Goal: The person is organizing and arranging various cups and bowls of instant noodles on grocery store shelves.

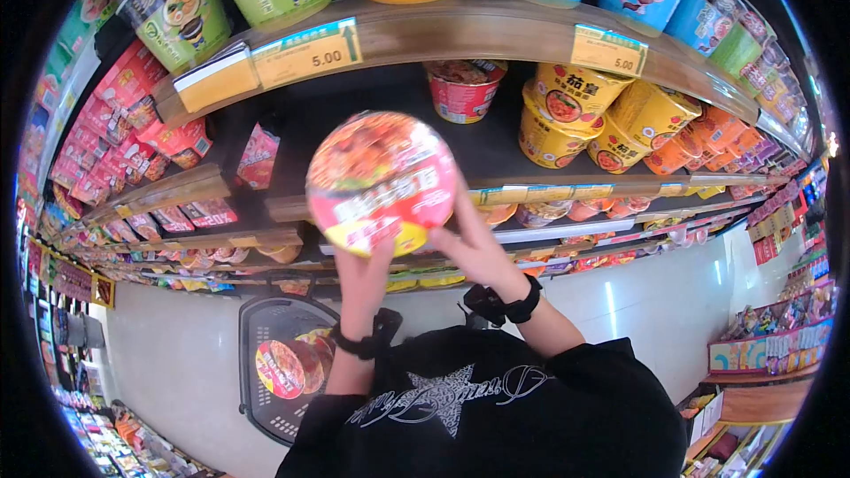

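Held up in front of the shelf is a round instant noodle bowl (381, 179), its printed lid tilted toward me. My left hand (363, 273) grips its lower edge from below, with part of the fingers hidden behind it. On the bowl's right side, my right hand (476, 248) is closed around the rim. Behind it on the dark shelf stands a pink-red noodle bowl (464, 93). Yellow noodle tubs (567, 115) are stacked to its right. Below my left forearm, a grey shopping basket (257, 323) on the floor contains similar noodle bowls (282, 368).
An upper shelf (460, 26) carrying green, yellow and blue noodle tubs juts out above, with price tags (310, 53) along its edge. Pink packets (115, 124) fill the left side. Lower shelves hold more bowls. Pale tiled floor (611, 301) lies below; further racks stand at right.
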The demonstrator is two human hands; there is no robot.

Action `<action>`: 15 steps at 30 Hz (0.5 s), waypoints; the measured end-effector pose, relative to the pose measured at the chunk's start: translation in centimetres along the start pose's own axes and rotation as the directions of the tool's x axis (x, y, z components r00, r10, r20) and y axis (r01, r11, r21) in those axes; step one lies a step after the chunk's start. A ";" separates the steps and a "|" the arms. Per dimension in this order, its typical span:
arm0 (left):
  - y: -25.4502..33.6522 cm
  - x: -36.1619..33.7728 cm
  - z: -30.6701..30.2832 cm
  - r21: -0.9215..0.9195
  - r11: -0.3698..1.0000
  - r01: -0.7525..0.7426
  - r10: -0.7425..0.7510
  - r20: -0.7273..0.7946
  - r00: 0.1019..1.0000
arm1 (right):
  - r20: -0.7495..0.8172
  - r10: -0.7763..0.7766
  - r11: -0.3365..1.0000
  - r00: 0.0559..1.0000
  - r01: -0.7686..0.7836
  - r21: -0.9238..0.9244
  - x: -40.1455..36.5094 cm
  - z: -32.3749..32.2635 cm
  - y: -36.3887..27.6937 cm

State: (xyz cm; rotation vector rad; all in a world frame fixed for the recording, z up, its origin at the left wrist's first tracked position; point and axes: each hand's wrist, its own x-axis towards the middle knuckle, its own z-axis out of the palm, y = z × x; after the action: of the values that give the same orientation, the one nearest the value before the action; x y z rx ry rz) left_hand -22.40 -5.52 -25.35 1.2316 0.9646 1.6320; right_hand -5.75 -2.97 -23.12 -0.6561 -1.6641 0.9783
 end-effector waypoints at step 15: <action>-5.6 3.6 4.5 0.461 0.860 -0.218 0.035 0.373 0.927 | -0.373 -0.123 0.949 0.920 -0.001 -0.314 0.4 -6.1 2.9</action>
State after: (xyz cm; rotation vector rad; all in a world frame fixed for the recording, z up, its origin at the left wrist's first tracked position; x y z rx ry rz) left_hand -17.61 0.13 -28.40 1.9040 1.1224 1.2199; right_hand -0.18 0.56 -24.73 -0.9357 -1.4776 0.4979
